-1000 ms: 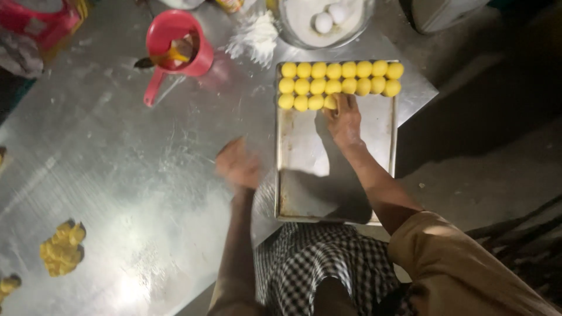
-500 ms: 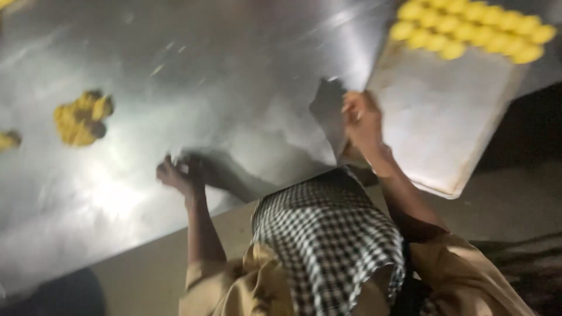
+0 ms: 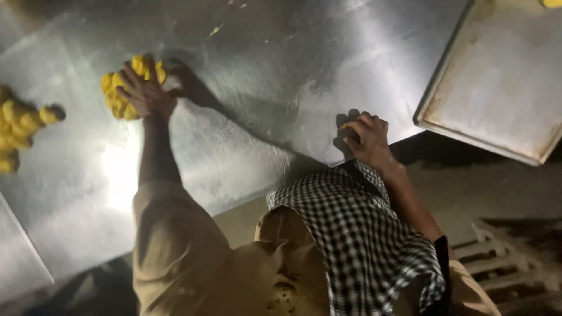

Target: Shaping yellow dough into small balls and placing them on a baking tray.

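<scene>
My left hand (image 3: 145, 92) reaches far left across the steel table (image 3: 281, 64) and presses its fingers onto a lump of yellow dough (image 3: 115, 98), gripping it. My right hand (image 3: 366, 137) rests at the table's near edge with its fingers curled; a trace of yellow shows at the fingertips, and nothing else is seen in it. A metal baking tray (image 3: 503, 82) lies to the right of that hand, overhanging the table edge. One yellow dough ball (image 3: 551, 3) peeks in at the tray's top corner.
A second pile of yellow dough pieces (image 3: 20, 126) lies at the far left of the table. A black-and-white checked cloth (image 3: 363, 234) hangs at my waist. A floor grate (image 3: 503, 251) shows at the lower right, beyond the table edge.
My left hand has travelled left and landed on the dough lump. My right hand left the tray and dropped to the table edge. The view swung left, so the rows of balls are nearly out of sight.
</scene>
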